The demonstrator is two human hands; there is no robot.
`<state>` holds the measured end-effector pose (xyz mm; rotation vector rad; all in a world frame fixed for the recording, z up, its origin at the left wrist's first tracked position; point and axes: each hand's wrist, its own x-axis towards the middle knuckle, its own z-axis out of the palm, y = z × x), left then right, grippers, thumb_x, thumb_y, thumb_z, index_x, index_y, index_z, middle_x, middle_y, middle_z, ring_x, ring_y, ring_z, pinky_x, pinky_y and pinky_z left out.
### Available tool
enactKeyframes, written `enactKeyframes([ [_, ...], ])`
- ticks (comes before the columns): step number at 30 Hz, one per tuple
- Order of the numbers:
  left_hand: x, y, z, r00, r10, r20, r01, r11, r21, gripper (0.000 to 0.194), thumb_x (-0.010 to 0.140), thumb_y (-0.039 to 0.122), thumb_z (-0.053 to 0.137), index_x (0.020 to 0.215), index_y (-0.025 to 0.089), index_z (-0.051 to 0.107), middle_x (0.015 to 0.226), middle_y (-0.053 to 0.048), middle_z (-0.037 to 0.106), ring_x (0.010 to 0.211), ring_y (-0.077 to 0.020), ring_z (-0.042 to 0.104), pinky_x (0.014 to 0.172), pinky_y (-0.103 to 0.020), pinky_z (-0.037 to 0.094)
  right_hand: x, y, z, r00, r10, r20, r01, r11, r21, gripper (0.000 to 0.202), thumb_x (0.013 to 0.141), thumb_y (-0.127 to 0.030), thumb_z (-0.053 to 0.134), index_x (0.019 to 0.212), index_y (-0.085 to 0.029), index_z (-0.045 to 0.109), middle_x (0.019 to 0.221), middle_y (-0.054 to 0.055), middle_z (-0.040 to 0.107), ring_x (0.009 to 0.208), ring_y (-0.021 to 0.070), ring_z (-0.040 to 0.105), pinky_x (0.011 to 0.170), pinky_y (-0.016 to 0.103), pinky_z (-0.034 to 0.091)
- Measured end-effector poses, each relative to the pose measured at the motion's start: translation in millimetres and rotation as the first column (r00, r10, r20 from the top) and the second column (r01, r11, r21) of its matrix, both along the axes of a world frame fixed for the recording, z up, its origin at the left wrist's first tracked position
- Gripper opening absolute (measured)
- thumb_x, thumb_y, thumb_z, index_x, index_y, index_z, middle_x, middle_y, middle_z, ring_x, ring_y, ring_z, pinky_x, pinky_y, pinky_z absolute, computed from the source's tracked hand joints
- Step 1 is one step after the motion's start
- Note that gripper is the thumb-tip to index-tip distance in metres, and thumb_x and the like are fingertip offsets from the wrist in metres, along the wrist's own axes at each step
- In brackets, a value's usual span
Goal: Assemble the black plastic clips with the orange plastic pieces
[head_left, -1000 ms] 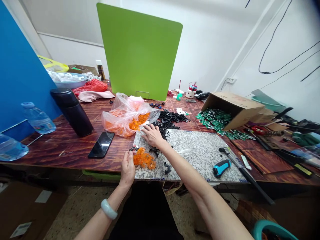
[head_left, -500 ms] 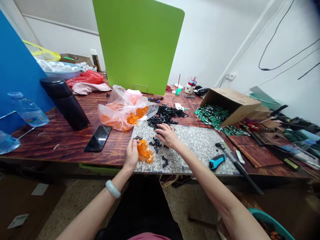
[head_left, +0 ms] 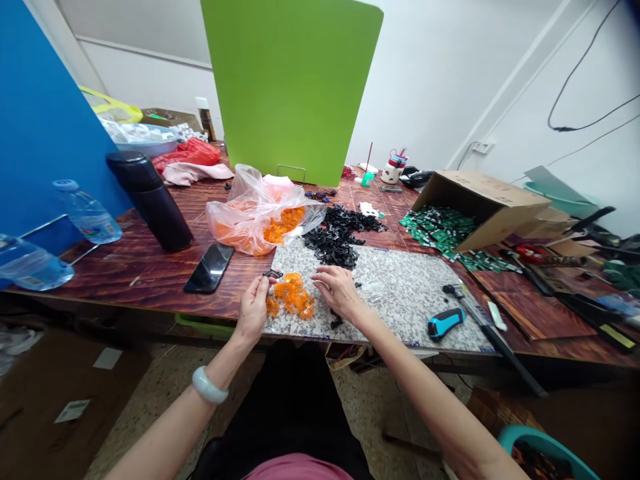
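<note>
My left hand (head_left: 253, 308) pinches a small black plastic part (head_left: 273, 274) between thumb and fingers at the left edge of the speckled grey mat (head_left: 395, 280). Beside it lies a small heap of translucent orange plastic pieces (head_left: 296, 297). My right hand (head_left: 341, 293) hovers low over the mat, right of the orange heap, with its fingers apart and bent; I see nothing held. A few loose black parts (head_left: 337, 321) show partly from under it. Beyond that hand is a large pile of black plastic parts (head_left: 334, 239).
A clear plastic bag (head_left: 240, 220) with orange pieces sits left of the pile, near a phone (head_left: 209, 268) and a black flask (head_left: 153, 207). A blue-handled tool (head_left: 446, 324) lies right on the mat. A cardboard box (head_left: 493, 203) spills green-and-white pieces (head_left: 443, 227).
My right hand has come back from the black pile, closer to me, and now covers most of the loose black parts. My left hand has shifted slightly left, still holding its black part.
</note>
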<state>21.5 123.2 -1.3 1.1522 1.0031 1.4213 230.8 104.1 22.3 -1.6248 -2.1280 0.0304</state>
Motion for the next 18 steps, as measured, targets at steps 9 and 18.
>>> enactKeyframes([
  [9,17.7,-2.1,3.5,0.973,0.038,0.227,-0.021,0.997,-0.078,0.029,0.074,0.046,0.061,0.074,0.017,0.059,0.087,-0.005,0.069,0.094,-0.0203,0.065,0.09,-0.035,0.046,-40.0,22.7,3.7,0.989,-0.111,-0.102,0.093,0.981,-0.169,0.029,0.093,-0.033,0.044,0.095,-0.022,0.07,0.092,0.007,0.07,0.089,0.0201,0.061,0.078,0.029,0.041],
  [18,10.0,0.6,9.5,0.97,-0.007,0.243,0.029,0.996,-0.088,0.031,0.07,0.047,0.066,0.074,0.017,0.06,0.081,-0.004,0.07,0.092,-0.0227,0.068,0.093,-0.039,0.045,-39.7,31.3,0.3,0.913,-0.175,-0.368,0.123,0.979,-0.16,0.018,0.085,-0.028,0.052,0.079,-0.02,0.068,0.079,0.004,0.07,0.072,0.0179,0.062,0.068,0.027,0.044],
])
